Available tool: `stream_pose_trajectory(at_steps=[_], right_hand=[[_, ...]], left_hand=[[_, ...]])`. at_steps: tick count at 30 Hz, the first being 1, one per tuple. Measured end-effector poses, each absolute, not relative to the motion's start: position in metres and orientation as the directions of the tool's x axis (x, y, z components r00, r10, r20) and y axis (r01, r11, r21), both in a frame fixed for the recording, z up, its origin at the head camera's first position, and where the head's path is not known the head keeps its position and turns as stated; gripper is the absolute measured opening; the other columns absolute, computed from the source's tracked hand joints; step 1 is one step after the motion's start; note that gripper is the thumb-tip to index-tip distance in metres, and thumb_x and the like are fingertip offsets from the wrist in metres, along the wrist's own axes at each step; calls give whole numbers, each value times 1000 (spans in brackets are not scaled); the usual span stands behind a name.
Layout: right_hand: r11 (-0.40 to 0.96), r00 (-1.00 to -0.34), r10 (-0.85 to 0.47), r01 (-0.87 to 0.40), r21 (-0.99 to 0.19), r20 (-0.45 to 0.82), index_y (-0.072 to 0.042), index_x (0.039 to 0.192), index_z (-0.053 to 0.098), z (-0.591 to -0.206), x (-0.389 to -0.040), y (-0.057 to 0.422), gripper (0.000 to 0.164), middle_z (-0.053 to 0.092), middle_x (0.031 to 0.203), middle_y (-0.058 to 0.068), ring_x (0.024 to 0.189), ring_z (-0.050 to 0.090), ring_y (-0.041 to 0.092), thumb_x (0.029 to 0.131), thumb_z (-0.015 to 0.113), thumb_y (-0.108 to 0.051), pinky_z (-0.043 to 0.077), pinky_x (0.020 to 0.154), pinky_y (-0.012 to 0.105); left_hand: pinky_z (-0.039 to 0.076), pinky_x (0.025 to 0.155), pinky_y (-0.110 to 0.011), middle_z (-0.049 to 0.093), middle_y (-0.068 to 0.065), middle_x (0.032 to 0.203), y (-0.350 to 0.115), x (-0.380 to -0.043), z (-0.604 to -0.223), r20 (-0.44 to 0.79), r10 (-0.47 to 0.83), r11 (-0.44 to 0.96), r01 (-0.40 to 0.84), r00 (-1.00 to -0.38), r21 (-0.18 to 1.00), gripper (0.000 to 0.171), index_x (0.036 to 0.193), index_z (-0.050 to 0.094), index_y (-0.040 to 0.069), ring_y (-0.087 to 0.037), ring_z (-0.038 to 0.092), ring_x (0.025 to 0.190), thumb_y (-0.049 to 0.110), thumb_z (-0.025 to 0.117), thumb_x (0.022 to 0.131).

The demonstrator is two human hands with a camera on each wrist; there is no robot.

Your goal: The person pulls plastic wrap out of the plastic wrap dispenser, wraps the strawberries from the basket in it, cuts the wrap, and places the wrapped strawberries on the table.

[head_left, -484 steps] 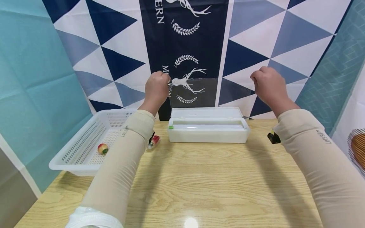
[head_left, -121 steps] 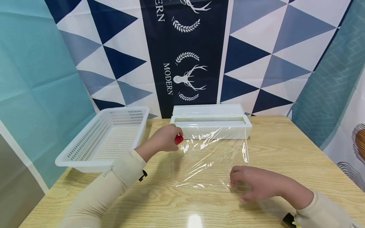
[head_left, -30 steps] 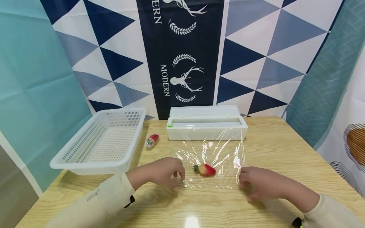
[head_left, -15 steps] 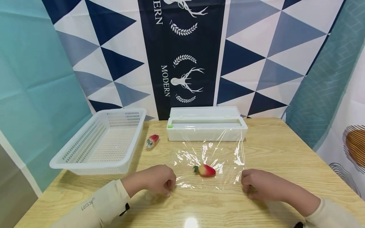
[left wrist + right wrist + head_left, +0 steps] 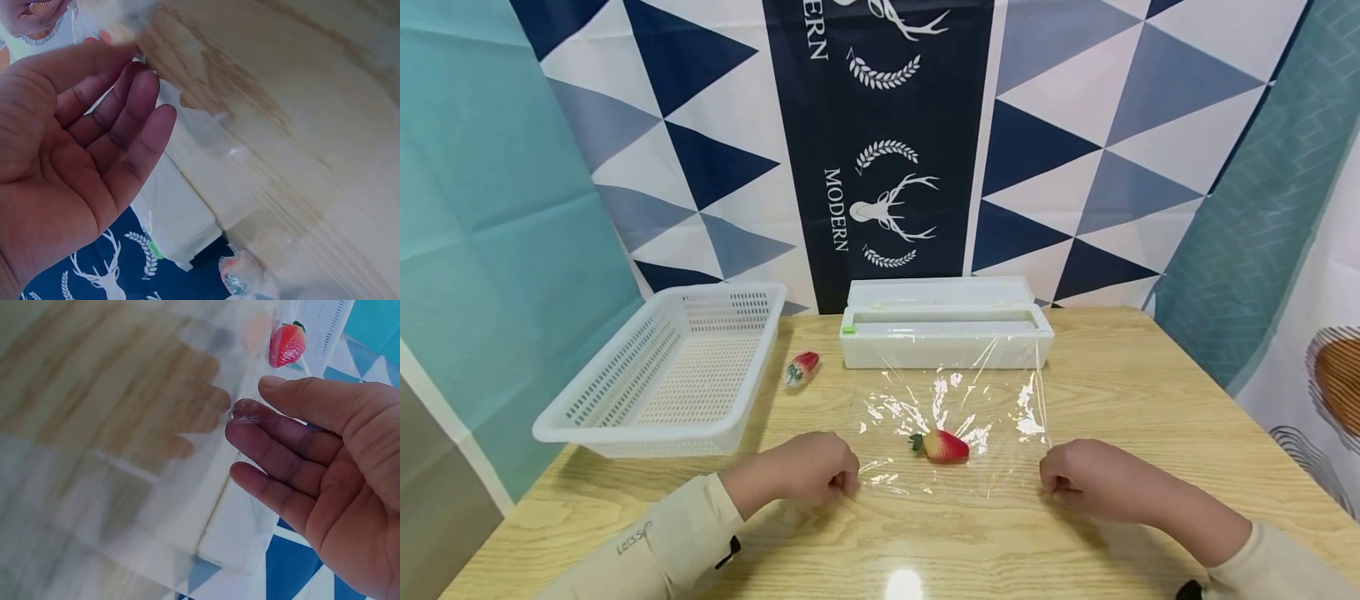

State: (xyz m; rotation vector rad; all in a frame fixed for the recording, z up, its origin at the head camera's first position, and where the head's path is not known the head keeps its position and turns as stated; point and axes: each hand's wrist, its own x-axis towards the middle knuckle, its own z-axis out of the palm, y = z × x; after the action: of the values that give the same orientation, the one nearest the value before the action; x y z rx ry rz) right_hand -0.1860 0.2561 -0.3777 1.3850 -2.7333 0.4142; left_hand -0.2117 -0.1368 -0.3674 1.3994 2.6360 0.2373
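A clear sheet of cling film [image 5: 917, 400] runs from the white dispenser box [image 5: 947, 352] toward me over the table. On it lies a red and yellow strawberry [image 5: 946, 447], its green leaves pointing left. My left hand [image 5: 805, 468] pinches the film's near left corner; in the left wrist view thumb and index finger meet, the other fingers loosely bent. At the near right corner, my right hand [image 5: 1093, 479] pinches the film, which bunches over a fingertip [image 5: 247, 411] in the right wrist view. A second strawberry [image 5: 802, 367], wrapped in film, lies left of the box.
A white slotted basket [image 5: 658, 442] stands at the table's left. The box's lid [image 5: 940, 292] is raised, and a green slider [image 5: 848, 330] sits at its left end. A patterned cloth [image 5: 895, 108] hangs behind the wooden table [image 5: 880, 542].
Sixteen seconds ago both hands held film up and a strawberry lay in the basket; four seconds ago the left hand carried a strawberry over the film. Since then that hand has moved to the film's left corner.
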Motion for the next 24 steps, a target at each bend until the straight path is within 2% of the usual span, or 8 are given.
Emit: stream_pose_trajectory(at_steps=[4,9,12,16,20,24], right_hand=[[569,-605,-779,-793,-219,164,-22,73,56,-376,-185,258,32,43,69,-20,64,36,-3,76,77,2,36,55,19],[572,-615,-771,-783,-245,165,-23,76,55,-375,-186,262,33,48,72,-21,65,41,-4,79,73,5,39,55,20],[555,-604,-777,-790,-259,178,-23,79,54,-375,-187,264,33,49,74,-22,64,43,-5,81,69,6,41,54,19],[545,-596,-782,-796,-264,183,-23,79,53,-374,-188,266,33,48,73,-22,64,42,-5,82,68,6,39,54,18],[546,-597,-781,-796,-262,185,-24,79,52,-374,-188,267,35,47,74,-22,64,41,-5,82,69,6,39,54,18],[555,-602,-773,-794,-248,200,-24,78,54,-371,-189,267,35,47,75,-22,66,42,-5,80,71,6,40,55,18]], left_hand=[[45,63,-16,60,12,72,-137,-214,-369,-73,798,596,766,-598,241,11,81,69,13,1,53,66,14,80,80],[46,64,-21,60,9,77,-134,-214,-371,-73,773,632,754,-631,176,23,90,67,12,-2,50,68,29,80,81],[46,65,-22,60,7,80,-132,-215,-373,-48,776,629,768,-629,121,20,90,67,12,-3,49,70,27,78,83],[43,59,-20,54,8,74,-131,-217,-376,-4,792,609,789,-611,79,12,80,64,14,-4,45,67,14,75,84],[40,57,-19,51,11,69,-133,-218,-374,19,795,603,793,-607,94,16,73,63,15,-3,42,63,9,73,84],[42,60,-18,55,11,69,-135,-220,-367,49,810,574,808,-584,132,13,75,68,13,-2,43,63,8,72,85]])
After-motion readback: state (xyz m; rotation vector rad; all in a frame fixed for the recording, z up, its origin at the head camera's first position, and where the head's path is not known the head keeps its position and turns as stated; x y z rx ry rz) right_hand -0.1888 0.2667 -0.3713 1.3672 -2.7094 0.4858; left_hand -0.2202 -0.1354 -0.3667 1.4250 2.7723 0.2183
